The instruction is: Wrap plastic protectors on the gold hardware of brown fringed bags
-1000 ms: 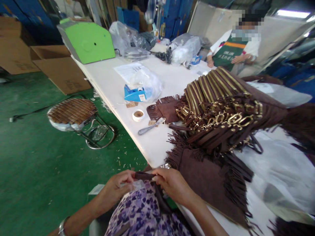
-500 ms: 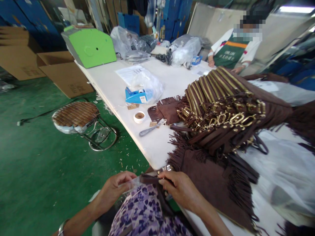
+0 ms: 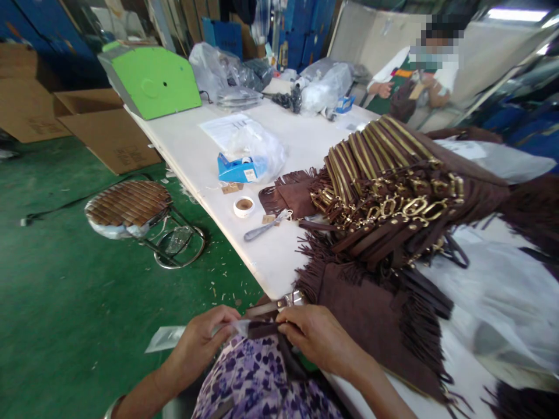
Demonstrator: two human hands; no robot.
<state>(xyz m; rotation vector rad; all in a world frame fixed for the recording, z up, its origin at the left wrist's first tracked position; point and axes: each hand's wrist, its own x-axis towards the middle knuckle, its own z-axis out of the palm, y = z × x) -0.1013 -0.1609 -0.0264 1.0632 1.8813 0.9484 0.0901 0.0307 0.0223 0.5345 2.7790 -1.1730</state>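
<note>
Low at the table's near edge, my left hand (image 3: 207, 334) pinches a strip of transparent plastic (image 3: 165, 338), whose loose end sticks out behind the hand. The plastic's other end lies against a dark brown strap (image 3: 262, 329); I cannot tell whether it wraps around it. Thumb and fingers of my right hand (image 3: 317, 334) are closed on that strap, part of which hangs down over my patterned clothing. Just beyond the right hand is shiny metal hardware (image 3: 294, 298). A brown fringed bag (image 3: 362, 314) lies flat on the table beside it.
Several brown bags with gold zips and rings (image 3: 388, 174) are stacked at the right. A tape roll (image 3: 243, 206), a grey strap (image 3: 264, 227) and a blue tape dispenser (image 3: 236, 169) lie on the table. A stool (image 3: 128, 206) stands left; a co-worker (image 3: 414, 87) is across.
The plastic strip now extends further out to the left behind my left hand. Both hands keep their grip. The co-worker has lifted something brown with a tag.
</note>
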